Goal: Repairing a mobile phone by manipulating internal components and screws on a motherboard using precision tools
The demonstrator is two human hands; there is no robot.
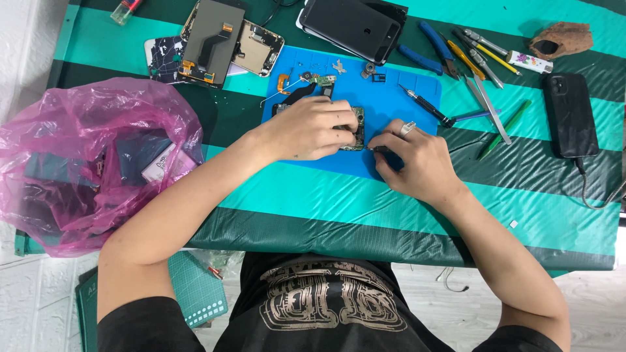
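My left hand [312, 128] is closed over a small green circuit board [358, 130] on the blue repair mat [404, 88], pinning it down. My right hand [417, 158], with a ring on one finger, pinches a thin dark tool [376, 149] whose tip touches the board's right edge. Small loose parts, a flex cable [282, 83] and screws lie on the mat's far side. A black screwdriver [427, 106] rests on the mat just beyond my right hand.
A pink plastic bag [85, 156] of phone parts sits at the left. Dismantled phones [212, 42] and a dark phone [352, 26] lie at the back. Pliers, tweezers and pens [479, 65] spread at the back right, next to a black phone [572, 114] on a cable.
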